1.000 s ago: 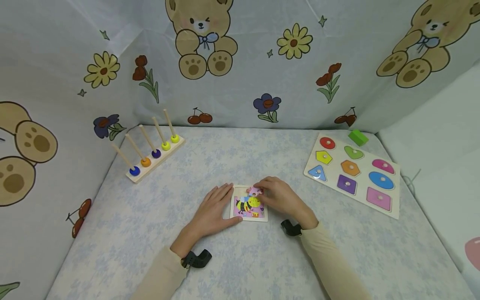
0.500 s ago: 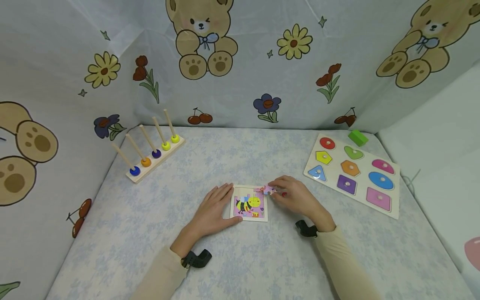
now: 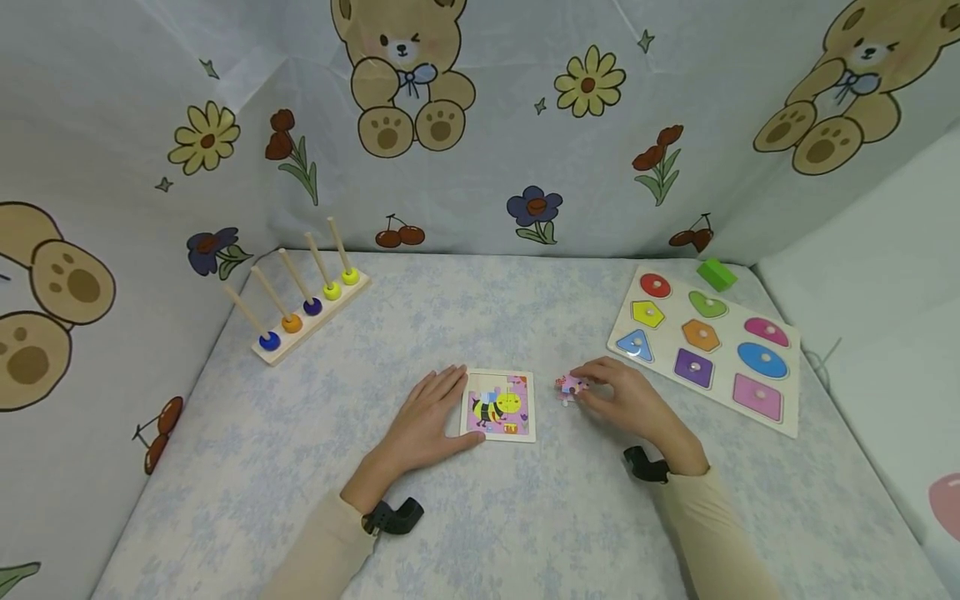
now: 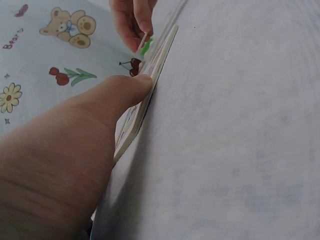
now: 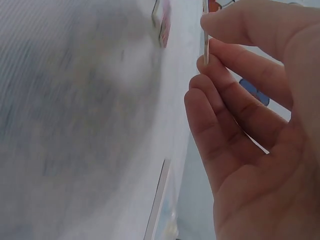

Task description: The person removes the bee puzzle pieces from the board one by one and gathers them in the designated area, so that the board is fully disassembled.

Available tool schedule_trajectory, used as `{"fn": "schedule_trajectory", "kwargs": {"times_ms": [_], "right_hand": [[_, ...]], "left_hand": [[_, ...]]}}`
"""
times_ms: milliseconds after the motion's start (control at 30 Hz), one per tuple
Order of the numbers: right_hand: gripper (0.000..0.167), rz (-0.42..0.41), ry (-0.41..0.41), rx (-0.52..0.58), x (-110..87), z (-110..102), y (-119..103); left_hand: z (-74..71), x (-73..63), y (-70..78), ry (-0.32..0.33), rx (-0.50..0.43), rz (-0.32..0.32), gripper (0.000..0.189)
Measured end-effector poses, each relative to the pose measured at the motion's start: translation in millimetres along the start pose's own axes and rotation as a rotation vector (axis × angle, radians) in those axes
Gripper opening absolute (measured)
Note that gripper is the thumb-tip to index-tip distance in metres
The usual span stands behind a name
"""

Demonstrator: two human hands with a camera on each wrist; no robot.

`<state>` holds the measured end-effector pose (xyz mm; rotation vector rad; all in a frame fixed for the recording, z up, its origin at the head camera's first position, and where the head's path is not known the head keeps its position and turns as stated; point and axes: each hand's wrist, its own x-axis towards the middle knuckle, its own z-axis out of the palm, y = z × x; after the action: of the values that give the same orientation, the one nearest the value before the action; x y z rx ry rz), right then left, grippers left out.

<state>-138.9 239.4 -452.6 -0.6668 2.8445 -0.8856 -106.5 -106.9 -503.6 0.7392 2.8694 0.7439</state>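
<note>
My left hand (image 3: 423,425) lies with straight fingers along the left side of a small wooden jigsaw puzzle (image 3: 498,437). Its thumb (image 4: 127,92) touches the puzzle's near edge. A yellow and black bee shows inside the tray, with bare wood at its upper left. To the right of the puzzle, my right hand (image 3: 633,400) pinches a pink puzzle piece (image 3: 567,387) between thumb and fingers. That puzzle piece (image 5: 206,50) appears edge-on in the right wrist view. Below it, a blurred pink thing (image 5: 165,27) lies on the table; its kind is unclear.
A shape board (image 3: 731,342) with coloured knobbed pieces lies at the right, a green block (image 3: 716,275) just behind it. At the back left stands a peg rack (image 3: 321,318) with coloured beads. A printed cloth (image 3: 480,200) hangs behind the table.
My right hand has lifted the pink piece out of the puzzle's upper part and carried it right, clear of the tray. The left hand has stayed in place.
</note>
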Motion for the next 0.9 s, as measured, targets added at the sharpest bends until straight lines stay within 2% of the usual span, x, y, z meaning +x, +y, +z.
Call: {"fn": "schedule_trajectory", "kwargs": {"times_ms": [300, 567, 733, 900], "right_hand": [[0.03, 0.003, 0.02, -0.024, -16.0, -8.0, 20.1], [0.03, 0.045, -0.012, -0.031, -24.1, -10.3, 29.3], [0.03, 0.037, -0.018, -0.05, -25.4, -8.7, 31.4], [0.028, -0.002, -0.001, -0.084, -25.3, -7.1, 33.9]], "left_hand": [[0.6, 0.2, -0.1, -0.006, 0.002, -0.005, 0.102], [0.0, 0.8, -0.1, -0.012, 0.014, -0.003, 0.104], [-0.3, 0.5, 0.2, 0.003, 0.012, 0.007, 0.104], [-0.2, 0.8, -0.5, -0.013, 0.014, 0.001, 0.104]]}}
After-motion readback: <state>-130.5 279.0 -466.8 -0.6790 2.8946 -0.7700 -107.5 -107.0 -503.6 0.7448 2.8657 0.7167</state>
